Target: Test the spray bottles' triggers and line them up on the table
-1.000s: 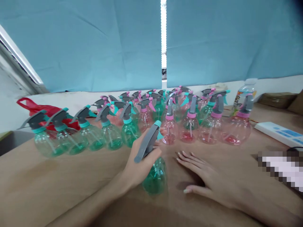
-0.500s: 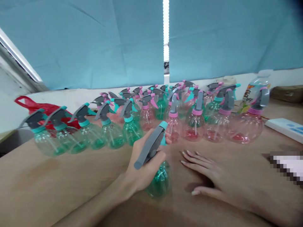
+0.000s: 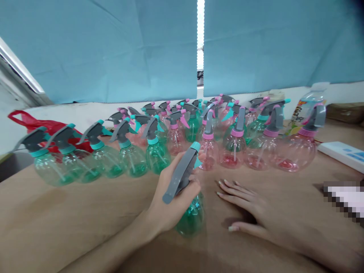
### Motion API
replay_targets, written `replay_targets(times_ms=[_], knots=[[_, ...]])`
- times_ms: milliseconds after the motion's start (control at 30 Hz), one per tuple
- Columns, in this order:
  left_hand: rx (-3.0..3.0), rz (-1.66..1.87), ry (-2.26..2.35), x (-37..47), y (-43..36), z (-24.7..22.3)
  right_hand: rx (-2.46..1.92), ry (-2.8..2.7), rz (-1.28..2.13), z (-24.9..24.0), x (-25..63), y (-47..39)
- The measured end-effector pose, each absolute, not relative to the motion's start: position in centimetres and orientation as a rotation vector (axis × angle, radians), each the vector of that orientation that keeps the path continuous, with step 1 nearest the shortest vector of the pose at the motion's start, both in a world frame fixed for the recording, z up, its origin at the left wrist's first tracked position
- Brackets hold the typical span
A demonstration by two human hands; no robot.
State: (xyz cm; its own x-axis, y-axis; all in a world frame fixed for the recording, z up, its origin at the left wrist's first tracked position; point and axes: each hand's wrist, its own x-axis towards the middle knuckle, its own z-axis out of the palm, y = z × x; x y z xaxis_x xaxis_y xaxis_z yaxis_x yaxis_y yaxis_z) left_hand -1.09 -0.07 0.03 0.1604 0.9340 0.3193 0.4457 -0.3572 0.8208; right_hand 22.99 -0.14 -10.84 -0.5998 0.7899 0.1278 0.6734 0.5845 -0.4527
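Two hands in play, and it's the left hand [image 3: 176, 206] with the action: fingers curled snugly round the neck of a green bottle [image 3: 190, 220], just under its grey spray head [image 3: 182, 176]. The thumb crosses the near side, the round body bulges out below the grip, and the teal nozzle points away toward the rows. Does the base touch down? Can't tell from here.

Over to the right hand [image 3: 256, 210]: palm down, fingers slightly spread, nothing in their hold, lying flat beside that bottle without touching it.

Now the line-up! Five green bottles [image 3: 133, 159] stand upright on the left, four pink bottles [image 3: 233, 151] on the right, thin tubes inside, colour deepest at the bottom; liquid or tinted plastic, I can't say. Behind them crowds a mixed pack [image 3: 174, 138], pink and green, heads overlapping.

Far right, a labelled drink bottle [image 3: 308, 100] rises behind the last pink one, a white strip [image 3: 342, 153] lying nearby. Far left, a red bag [image 3: 42, 123] slumps behind the greens. Brown wood-look surface [image 3: 93, 212] underneath, blue curtains [image 3: 113, 49] beyond, one bright gap splitting them.
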Motion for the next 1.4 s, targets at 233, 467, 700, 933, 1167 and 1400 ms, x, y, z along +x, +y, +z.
replay_targets(times_ms=[233, 467, 700, 933, 1167, 1400], knots=[[1.913, 1.096, 1.249, -1.1, -0.1, 0.1, -1.208, -2.539, 0.524, -10.5, 23.0, -0.2], [1.893, 1.089, 1.271, -1.1, 0.0, 0.3, -1.216, -2.51, 0.535, -10.3, 23.0, -0.3], [1.889, 1.102, 1.249, -1.1, 0.0, 0.3, -1.226, -2.53, 0.523, -10.3, 23.0, -0.3], [1.872, 1.086, 1.175, -1.0, 0.1, 0.4, -1.213, -2.56, 0.502, -10.3, 23.0, -0.3], [1.867, 1.08, 1.166, -1.1, -0.1, 0.5, -1.224, -2.53, 0.515, -10.3, 23.0, -0.3], [1.897, 0.975, 1.16, -1.2, 0.1, 1.0, -1.191, -2.555, 0.508, -10.9, 23.3, -0.2]])
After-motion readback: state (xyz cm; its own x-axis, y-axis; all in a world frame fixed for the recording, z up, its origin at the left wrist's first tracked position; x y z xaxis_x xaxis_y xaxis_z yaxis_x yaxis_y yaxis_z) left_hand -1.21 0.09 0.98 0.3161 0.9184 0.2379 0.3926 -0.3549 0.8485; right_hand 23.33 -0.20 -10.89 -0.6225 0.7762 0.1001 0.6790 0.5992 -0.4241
